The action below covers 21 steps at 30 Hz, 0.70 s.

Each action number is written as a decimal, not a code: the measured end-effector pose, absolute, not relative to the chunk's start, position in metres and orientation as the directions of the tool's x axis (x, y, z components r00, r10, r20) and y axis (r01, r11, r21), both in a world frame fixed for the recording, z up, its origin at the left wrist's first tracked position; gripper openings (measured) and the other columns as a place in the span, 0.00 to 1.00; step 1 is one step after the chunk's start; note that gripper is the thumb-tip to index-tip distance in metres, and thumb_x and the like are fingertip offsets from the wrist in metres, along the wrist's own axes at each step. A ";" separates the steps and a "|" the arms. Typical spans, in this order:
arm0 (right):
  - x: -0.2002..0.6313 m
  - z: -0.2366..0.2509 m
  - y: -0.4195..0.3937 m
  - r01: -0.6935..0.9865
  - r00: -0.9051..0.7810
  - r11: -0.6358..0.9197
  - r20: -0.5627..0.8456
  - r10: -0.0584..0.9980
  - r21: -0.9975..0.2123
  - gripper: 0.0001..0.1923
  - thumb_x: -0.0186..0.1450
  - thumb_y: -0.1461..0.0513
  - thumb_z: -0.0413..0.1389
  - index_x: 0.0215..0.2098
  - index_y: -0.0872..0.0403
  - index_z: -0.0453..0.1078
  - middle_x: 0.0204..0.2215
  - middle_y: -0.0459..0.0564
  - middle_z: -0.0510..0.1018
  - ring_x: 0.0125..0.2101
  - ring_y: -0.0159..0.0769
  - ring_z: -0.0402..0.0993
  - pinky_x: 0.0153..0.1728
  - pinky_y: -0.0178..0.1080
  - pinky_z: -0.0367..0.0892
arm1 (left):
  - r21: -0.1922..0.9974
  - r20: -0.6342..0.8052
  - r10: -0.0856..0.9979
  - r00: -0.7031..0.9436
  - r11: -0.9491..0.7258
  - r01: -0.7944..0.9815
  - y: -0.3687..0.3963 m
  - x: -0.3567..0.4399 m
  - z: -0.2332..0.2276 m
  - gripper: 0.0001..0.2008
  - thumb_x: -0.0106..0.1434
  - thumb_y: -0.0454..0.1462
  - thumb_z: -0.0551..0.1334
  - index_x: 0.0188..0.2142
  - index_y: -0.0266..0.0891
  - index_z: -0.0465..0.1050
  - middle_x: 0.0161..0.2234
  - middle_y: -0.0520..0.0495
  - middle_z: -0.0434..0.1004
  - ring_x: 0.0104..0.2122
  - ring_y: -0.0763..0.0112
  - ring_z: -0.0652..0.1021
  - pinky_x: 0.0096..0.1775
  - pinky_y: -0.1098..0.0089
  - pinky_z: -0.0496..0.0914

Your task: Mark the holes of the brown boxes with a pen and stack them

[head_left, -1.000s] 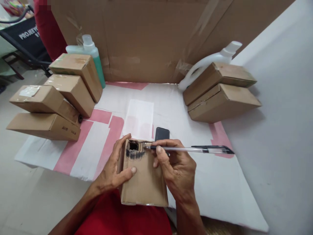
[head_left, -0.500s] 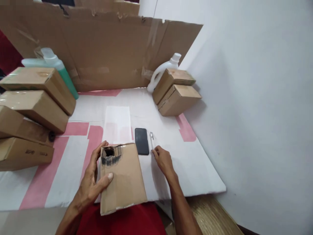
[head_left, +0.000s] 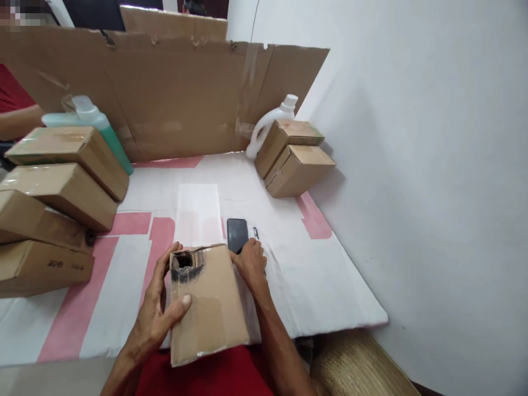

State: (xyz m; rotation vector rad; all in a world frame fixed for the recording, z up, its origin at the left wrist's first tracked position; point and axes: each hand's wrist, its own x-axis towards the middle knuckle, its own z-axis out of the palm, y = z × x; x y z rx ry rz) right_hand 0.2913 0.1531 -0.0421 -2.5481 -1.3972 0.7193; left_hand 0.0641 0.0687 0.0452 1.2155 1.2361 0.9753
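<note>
At far left, four plain brown cartons (head_left: 61, 190) lean stacked beside a green liquid bottle (head_left: 108, 133). Nearer centre, the left hand (head_left: 159, 313) clasps a flat cardboard box (head_left: 206, 302), thumb pressed on its taped top, fingers wrapped round the left edge; a ragged, black-smeared hole marks its far corner. It rests at the white-and-pink tabletop (head_left: 322, 275) edge. The right hand (head_left: 249, 264), half a second ago beside the pen (head_left: 256, 232), now rests loosely curled, empty, on the glossy black phone (head_left: 237, 234). Two more cartons (head_left: 295, 159) and a white jug (head_left: 268, 124) sit right.
</note>
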 end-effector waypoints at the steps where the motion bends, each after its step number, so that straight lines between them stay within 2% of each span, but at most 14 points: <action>1: 0.292 -0.045 0.154 0.719 0.463 -0.574 -0.346 0.816 -0.392 0.36 0.60 0.52 0.67 0.58 0.64 0.64 0.58 0.75 0.70 0.58 0.66 0.69 0.53 0.56 0.66 | 0.988 -0.143 0.982 0.124 0.133 0.082 0.069 0.064 0.045 0.44 0.63 0.52 0.66 0.73 0.48 0.50 0.72 0.42 0.56 0.71 0.41 0.59 0.70 0.45 0.55; 2: 0.294 -0.047 0.156 0.672 0.467 -0.588 -0.358 0.808 -0.451 0.37 0.58 0.52 0.67 0.57 0.63 0.64 0.58 0.76 0.71 0.57 0.66 0.70 0.52 0.55 0.67 | 0.989 -0.137 0.982 0.129 0.127 0.081 0.069 0.064 0.044 0.44 0.63 0.52 0.66 0.73 0.49 0.51 0.73 0.42 0.55 0.71 0.42 0.59 0.70 0.45 0.54; 4: 0.299 -0.051 0.157 0.558 0.448 -0.588 -0.384 0.807 -0.585 0.31 0.56 0.52 0.67 0.52 0.61 0.68 0.53 0.73 0.76 0.55 0.65 0.72 0.52 0.54 0.67 | 0.990 -0.126 0.983 0.137 0.115 0.084 0.069 0.063 0.043 0.43 0.63 0.52 0.66 0.72 0.50 0.52 0.73 0.42 0.55 0.71 0.42 0.58 0.70 0.45 0.53; 6: 0.303 -0.055 0.157 0.458 0.401 -0.555 -0.396 0.826 -0.695 0.22 0.56 0.54 0.66 0.44 0.56 0.71 0.47 0.65 0.80 0.51 0.60 0.75 0.51 0.51 0.68 | 0.990 -0.122 0.983 0.138 0.110 0.086 0.069 0.063 0.042 0.43 0.63 0.52 0.66 0.72 0.50 0.52 0.73 0.43 0.54 0.72 0.42 0.57 0.70 0.45 0.53; 8: 0.305 -0.056 0.155 0.375 0.353 -0.515 -0.395 0.848 -0.771 0.16 0.57 0.55 0.63 0.40 0.54 0.71 0.43 0.59 0.82 0.48 0.55 0.78 0.48 0.48 0.70 | 0.990 -0.119 0.984 0.131 0.109 0.084 0.068 0.063 0.042 0.43 0.63 0.52 0.66 0.72 0.50 0.52 0.73 0.42 0.54 0.71 0.42 0.58 0.70 0.45 0.53; 11: 0.311 -0.047 0.144 0.197 0.274 -0.463 -0.405 0.872 -0.864 0.20 0.59 0.54 0.59 0.46 0.56 0.71 0.40 0.57 0.83 0.42 0.51 0.81 0.42 0.46 0.74 | 0.991 -0.113 0.986 0.121 0.103 0.086 0.066 0.063 0.041 0.43 0.63 0.52 0.66 0.73 0.49 0.52 0.73 0.42 0.54 0.71 0.42 0.59 0.70 0.46 0.53; 13: 0.317 -0.029 0.131 0.027 0.210 -0.422 -0.407 0.889 -0.906 0.24 0.62 0.52 0.59 0.51 0.57 0.70 0.43 0.58 0.84 0.40 0.49 0.83 0.40 0.47 0.76 | 0.991 -0.108 0.986 0.127 0.097 0.087 0.066 0.062 0.039 0.43 0.64 0.53 0.65 0.73 0.49 0.51 0.73 0.42 0.54 0.71 0.42 0.59 0.70 0.45 0.53; 15: 0.324 -0.002 0.116 -0.227 0.140 -0.337 -0.373 0.917 -0.914 0.24 0.63 0.51 0.62 0.52 0.57 0.71 0.49 0.60 0.83 0.43 0.49 0.83 0.43 0.49 0.78 | 0.992 -0.098 0.984 0.148 0.085 0.092 0.067 0.061 0.036 0.43 0.64 0.53 0.65 0.73 0.49 0.51 0.73 0.42 0.54 0.71 0.42 0.58 0.70 0.45 0.53; 17: 0.328 0.032 0.101 -0.454 0.085 -0.215 -0.283 0.955 -0.864 0.22 0.63 0.54 0.66 0.51 0.56 0.75 0.53 0.60 0.81 0.46 0.49 0.83 0.46 0.50 0.78 | 0.992 -0.087 0.983 0.162 0.071 0.101 0.069 0.060 0.034 0.43 0.64 0.53 0.65 0.73 0.49 0.51 0.74 0.42 0.53 0.71 0.41 0.58 0.70 0.44 0.53; 19: 0.325 0.067 0.087 -0.577 0.014 -0.133 -0.173 0.985 -0.806 0.21 0.65 0.53 0.66 0.52 0.56 0.78 0.52 0.60 0.82 0.46 0.48 0.82 0.46 0.48 0.78 | 0.992 -0.076 0.983 0.170 0.057 0.114 0.071 0.059 0.033 0.42 0.64 0.53 0.64 0.73 0.50 0.51 0.73 0.42 0.53 0.71 0.41 0.58 0.70 0.43 0.53; 21: 0.313 0.096 0.075 -0.676 -0.102 -0.147 -0.106 0.989 -0.722 0.27 0.67 0.45 0.62 0.53 0.55 0.78 0.51 0.61 0.82 0.45 0.48 0.82 0.45 0.48 0.78 | 0.992 -0.062 0.982 0.177 0.041 0.122 0.073 0.060 0.033 0.41 0.65 0.53 0.64 0.73 0.50 0.51 0.73 0.42 0.54 0.71 0.42 0.58 0.70 0.44 0.53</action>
